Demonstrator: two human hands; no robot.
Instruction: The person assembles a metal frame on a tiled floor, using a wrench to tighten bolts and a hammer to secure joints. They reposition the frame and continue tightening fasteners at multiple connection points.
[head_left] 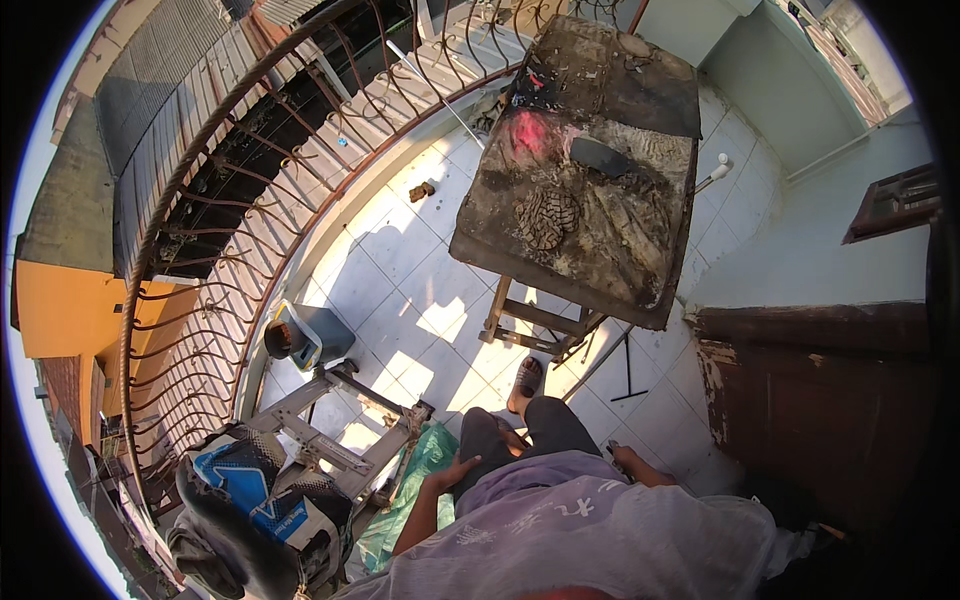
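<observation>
My left hand (455,473) lies on my left thigh with its fingers stretched out, holding nothing. On my right side, my right hand (632,460) is closed around a small dark thing (612,446), too small to identify. Ahead of me, out of reach of both hands as they are, stands a worn brown table (610,295) with a stained, crusted top. A dark flat block (598,157) sits on it, with a grooved, greyish round patch (547,219) nearer to me. Bright pink powder (528,133) marks the table's left side.
A curved metal railing (205,140) bounds the left. Beside it stand a grey bucket (330,335) and a metal ladder (325,445). Blue and black sacks (245,485) and green plastic sheeting (415,480) lie near my left. A brown door (800,390) is at right.
</observation>
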